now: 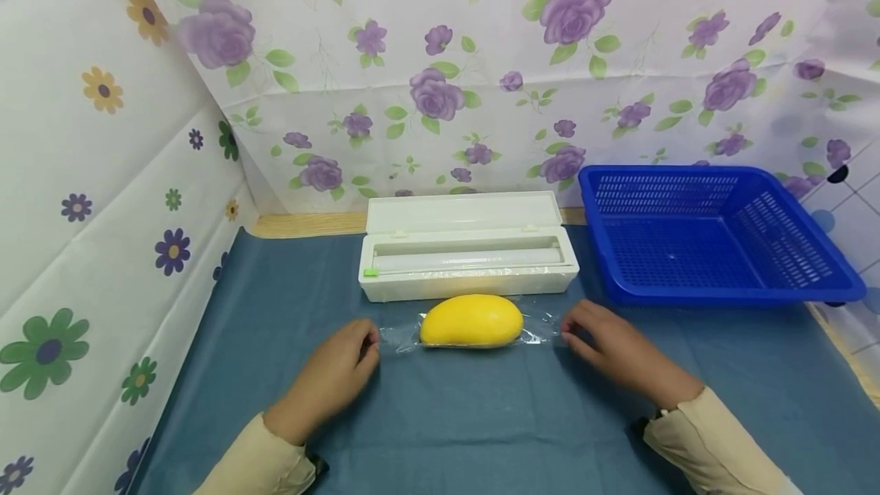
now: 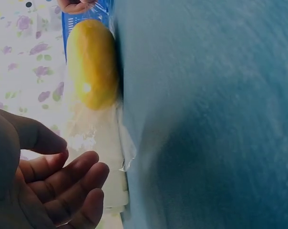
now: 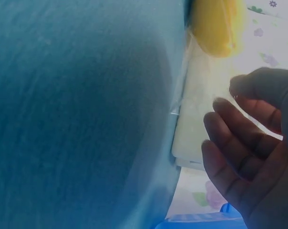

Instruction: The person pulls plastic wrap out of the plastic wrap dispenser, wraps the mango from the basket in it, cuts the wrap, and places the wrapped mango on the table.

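Note:
A yellow mango (image 1: 471, 321) lies on its side, wrapped in clear cling film (image 1: 399, 337) whose loose ends stick out left and right. My left hand (image 1: 337, 365) pinches the left end between thumb and index finger; in the left wrist view its other fingers (image 2: 89, 179) are loosely curved and a film corner hangs beside them. At the opposite end, my right hand (image 1: 612, 346) pinches the film with thumb and forefinger, also seen in the right wrist view as a hand (image 3: 253, 138) below the mango (image 3: 220, 28). Both hands are apart from the fruit itself.
Just behind the mango stands a white cling film dispenser (image 1: 467, 283), its lid (image 1: 464, 212) raised and a roll inside. A blue plastic basket (image 1: 729, 299) sits at the back right. Blue-grey cloth (image 1: 481, 418) covers the table, and flowered sheets (image 1: 385, 82) hang behind and left.

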Demonstrator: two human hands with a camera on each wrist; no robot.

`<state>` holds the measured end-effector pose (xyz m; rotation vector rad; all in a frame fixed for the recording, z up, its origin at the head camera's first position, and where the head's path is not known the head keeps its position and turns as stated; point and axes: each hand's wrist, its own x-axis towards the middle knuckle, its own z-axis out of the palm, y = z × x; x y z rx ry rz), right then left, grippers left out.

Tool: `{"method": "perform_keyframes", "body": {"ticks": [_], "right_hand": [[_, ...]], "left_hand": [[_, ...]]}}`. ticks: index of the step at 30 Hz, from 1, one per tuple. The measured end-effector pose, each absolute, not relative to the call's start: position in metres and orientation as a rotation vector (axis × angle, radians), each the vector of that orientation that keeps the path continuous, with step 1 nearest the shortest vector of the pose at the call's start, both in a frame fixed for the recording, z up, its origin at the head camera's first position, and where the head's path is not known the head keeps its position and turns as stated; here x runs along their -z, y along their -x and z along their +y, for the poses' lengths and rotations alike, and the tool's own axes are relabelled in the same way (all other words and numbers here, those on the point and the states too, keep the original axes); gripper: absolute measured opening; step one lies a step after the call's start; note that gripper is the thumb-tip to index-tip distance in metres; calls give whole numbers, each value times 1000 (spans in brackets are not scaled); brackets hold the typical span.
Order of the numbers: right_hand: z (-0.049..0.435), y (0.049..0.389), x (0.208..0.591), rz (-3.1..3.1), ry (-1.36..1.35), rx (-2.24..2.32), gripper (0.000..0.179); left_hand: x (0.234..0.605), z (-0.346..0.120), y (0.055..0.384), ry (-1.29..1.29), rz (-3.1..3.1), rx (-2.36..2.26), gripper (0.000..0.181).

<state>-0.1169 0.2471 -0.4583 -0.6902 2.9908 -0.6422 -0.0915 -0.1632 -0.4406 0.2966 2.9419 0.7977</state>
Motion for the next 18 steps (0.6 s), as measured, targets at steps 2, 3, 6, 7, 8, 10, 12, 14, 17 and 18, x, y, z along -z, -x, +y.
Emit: {"method": "perform_keyframes", "body": {"ticks": [2, 3, 6, 7, 8, 10, 12, 14, 17, 18], "right_hand": [[245, 119, 458, 3002, 668, 641, 9], [244, 119, 458, 3008, 662, 643, 9], [242, 121, 459, 3038, 653, 643, 7], [242, 122, 459, 3047, 656, 643, 7], [241, 123, 460, 3058, 652, 641, 6], [239, 125, 460, 3080, 644, 645, 6], [238, 127, 461, 3102, 629, 649, 5], [237, 129, 461, 3120, 612, 658, 5], [235, 132, 460, 3138, 579, 673, 5], [234, 133, 459, 3141, 571, 675, 6]], "left_hand": [[442, -163, 93, -274, 2928, -820, 9], [443, -164, 94, -269, 2922, -829, 8], [444, -164, 96, -257, 2907, -855, 7], [444, -164, 97, -251, 2903, -866, 7], [444, -164, 98, -243, 2898, -878, 7], [445, -163, 100, -236, 2896, -903, 7], [446, -162, 102, -229, 2894, -920, 7], [447, -162, 105, -225, 2894, -926, 7], [449, -161, 108, -222, 2894, -935, 7], [450, -161, 110, -222, 2896, -941, 7]]}}
